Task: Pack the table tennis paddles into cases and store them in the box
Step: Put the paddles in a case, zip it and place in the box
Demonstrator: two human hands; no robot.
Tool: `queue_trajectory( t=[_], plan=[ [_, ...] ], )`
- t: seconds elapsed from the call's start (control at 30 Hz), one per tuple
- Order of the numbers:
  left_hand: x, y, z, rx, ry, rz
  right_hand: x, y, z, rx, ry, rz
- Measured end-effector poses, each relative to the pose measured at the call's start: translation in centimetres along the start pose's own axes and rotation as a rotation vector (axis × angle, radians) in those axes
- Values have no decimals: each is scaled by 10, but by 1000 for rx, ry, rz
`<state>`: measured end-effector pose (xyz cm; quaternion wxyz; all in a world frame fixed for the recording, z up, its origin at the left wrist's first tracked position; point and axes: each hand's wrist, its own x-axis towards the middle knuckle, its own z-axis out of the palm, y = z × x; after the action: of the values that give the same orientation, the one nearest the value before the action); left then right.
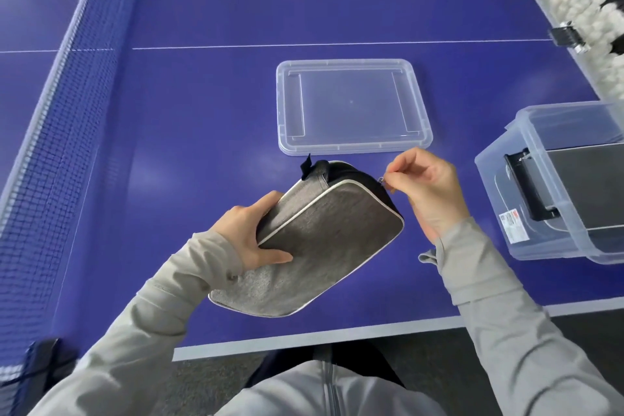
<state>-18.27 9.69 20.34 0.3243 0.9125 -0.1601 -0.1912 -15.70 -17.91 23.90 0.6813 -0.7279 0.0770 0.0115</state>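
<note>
The left hand [250,233] is gripping the grey case [324,230] at its near-left edge, with the thumb lying across the top face and the fingers curling round the side. The right hand [429,186] is pinching the small metal zip pull [381,180] at the case's right side, thumb and forefinger closing tight on it while the other fingers are curling loosely. The case is sitting between the two hands over the near middle of the blue table [202,111], tilting, its white piping showing and a black loop [309,167] sticking up at the far end. I cannot tell whether its near corner is touching the table, nor what is inside it.

Just beyond the case, the clear lid [351,105] is lying flat on the table, apart from the hands. Over on the right, the clear box [494,199] is standing near the table's edge, with a dark case [587,186] lying inside it and a white label [515,224] showing on its near wall. The right hand is near the box but not touching it.

The net [50,145] is running along the left side. At the far right, a heap of white balls [574,0] is lying beyond the table edge, with a black clip [564,37] fixed there.
</note>
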Motion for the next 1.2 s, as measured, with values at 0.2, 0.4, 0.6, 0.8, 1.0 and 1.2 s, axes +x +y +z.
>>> queue_trajectory(
  t=[0.2,0.4,0.6,0.8,1.0,1.2],
  plan=[
    [-1,1,14,134,27,18,-10,-19,36,-215,-203,-210],
    [-1,-1,17,73,45,4,-10,-25,42,-270,-239,-284],
    [-5,-9,17,-74,130,-52,-6,-22,47,-369,-173,-318],
    [-6,-27,20,-725,385,-221,-29,13,54,-228,123,-31],
    [16,-40,37,-1325,641,-466,-82,59,73,278,195,489],
    [31,-16,70,-1645,605,-581,-77,59,90,629,211,511]
  ],
)
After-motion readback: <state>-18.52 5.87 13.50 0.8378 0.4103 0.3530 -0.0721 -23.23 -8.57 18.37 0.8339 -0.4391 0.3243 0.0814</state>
